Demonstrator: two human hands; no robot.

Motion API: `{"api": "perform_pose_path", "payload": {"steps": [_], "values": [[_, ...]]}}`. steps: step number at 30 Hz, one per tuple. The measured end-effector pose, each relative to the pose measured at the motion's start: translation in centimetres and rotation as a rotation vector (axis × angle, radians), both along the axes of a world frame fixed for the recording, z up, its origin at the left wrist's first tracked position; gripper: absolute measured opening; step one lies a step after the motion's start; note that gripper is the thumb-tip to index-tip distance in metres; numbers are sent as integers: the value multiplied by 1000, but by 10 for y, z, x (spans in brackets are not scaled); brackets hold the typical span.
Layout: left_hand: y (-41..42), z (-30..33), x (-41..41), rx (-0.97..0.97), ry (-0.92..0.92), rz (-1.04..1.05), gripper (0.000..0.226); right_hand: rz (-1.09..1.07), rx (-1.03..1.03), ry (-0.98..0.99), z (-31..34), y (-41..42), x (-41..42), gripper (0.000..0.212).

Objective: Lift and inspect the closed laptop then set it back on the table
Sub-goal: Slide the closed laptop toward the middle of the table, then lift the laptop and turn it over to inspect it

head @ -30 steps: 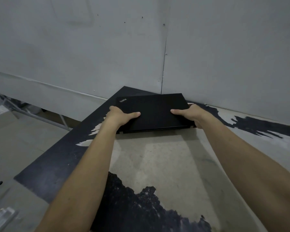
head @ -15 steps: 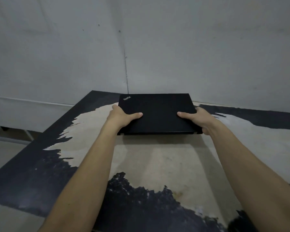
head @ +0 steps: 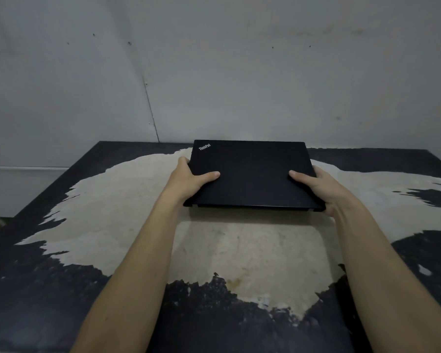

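A closed black laptop (head: 252, 171) with a small logo at its far left corner is held over the far middle of the table (head: 112, 200). Its near edge is raised off the surface and casts a shadow below. My left hand (head: 189, 179) grips the laptop's left side, thumb on the lid, fingers hidden underneath. My right hand (head: 313, 186) grips the right side the same way.
The table top is black with a large worn pale patch in the middle. A grey wall (head: 239, 72) stands right behind the table's far edge. The table's left edge drops off toward the floor at the left.
The view has swung to face the table squarely. The laptop, held in both hands, has come slightly nearer and its front edge sits higher above the table.
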State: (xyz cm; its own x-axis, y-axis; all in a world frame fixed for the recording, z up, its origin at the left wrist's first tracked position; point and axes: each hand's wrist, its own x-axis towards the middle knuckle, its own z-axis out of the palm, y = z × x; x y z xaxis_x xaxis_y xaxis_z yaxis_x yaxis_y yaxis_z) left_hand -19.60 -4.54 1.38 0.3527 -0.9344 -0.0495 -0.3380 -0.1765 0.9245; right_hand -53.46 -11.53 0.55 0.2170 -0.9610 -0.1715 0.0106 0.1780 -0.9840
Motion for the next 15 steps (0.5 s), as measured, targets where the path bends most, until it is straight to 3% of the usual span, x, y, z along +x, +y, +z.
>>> {"api": "perform_pose_path", "payload": {"steps": [9,15], "values": [[-2,-7,4,17,1,16,85,-41,36,-24,-17,-4,8,53],[-1,-5,15,-21,161,40,54,-71,85,-78,-19,-5,15,47]]}}
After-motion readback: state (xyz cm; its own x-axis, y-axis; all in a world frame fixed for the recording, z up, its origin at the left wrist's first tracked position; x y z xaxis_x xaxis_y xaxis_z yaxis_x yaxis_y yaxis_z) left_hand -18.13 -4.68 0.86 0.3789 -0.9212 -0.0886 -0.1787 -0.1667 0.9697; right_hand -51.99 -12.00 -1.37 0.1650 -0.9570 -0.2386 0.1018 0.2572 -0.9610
